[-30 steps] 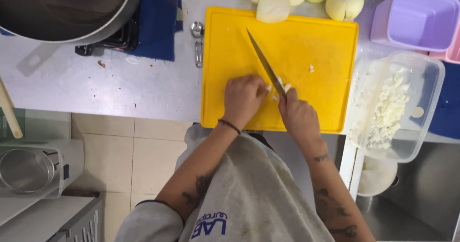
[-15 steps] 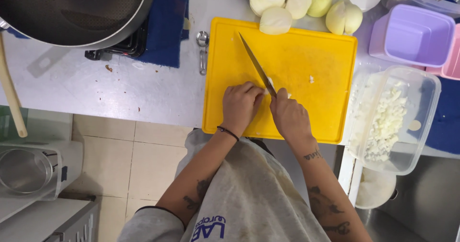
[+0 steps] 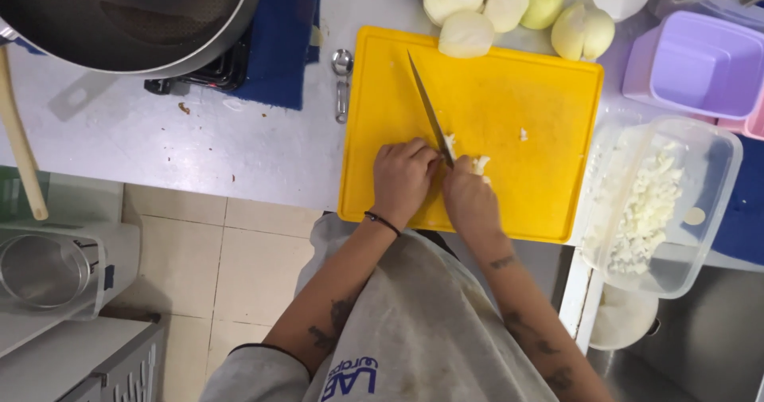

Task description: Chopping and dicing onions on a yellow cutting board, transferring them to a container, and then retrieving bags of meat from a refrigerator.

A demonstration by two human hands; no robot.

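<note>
My right hand [image 3: 471, 201] grips the handle of a long kitchen knife [image 3: 428, 107], whose blade points away from me over the yellow cutting board [image 3: 541, 107]. My left hand [image 3: 402, 181] rests with curled fingers right against the left side of the blade, on the board's near part. Small white onion pieces [image 3: 480, 163] show between and just beyond the two hands; what lies under the left fingers is hidden. A single white bit [image 3: 523, 134] lies on the board to the right.
Several peeled onion halves [image 3: 509, 4] sit past the board's far edge. At the right stand a clear tub of chopped onion [image 3: 649, 203] and a lilac container [image 3: 700, 64]. A large pan [image 3: 119, 12] on a burner is far left, with a metal measuring spoon [image 3: 342, 76] beside the board.
The view has shifted slightly, so the board and onions sit lower in frame. Both hands stay together at the board's near part, and the knife blade keeps nearly the same angle.
</note>
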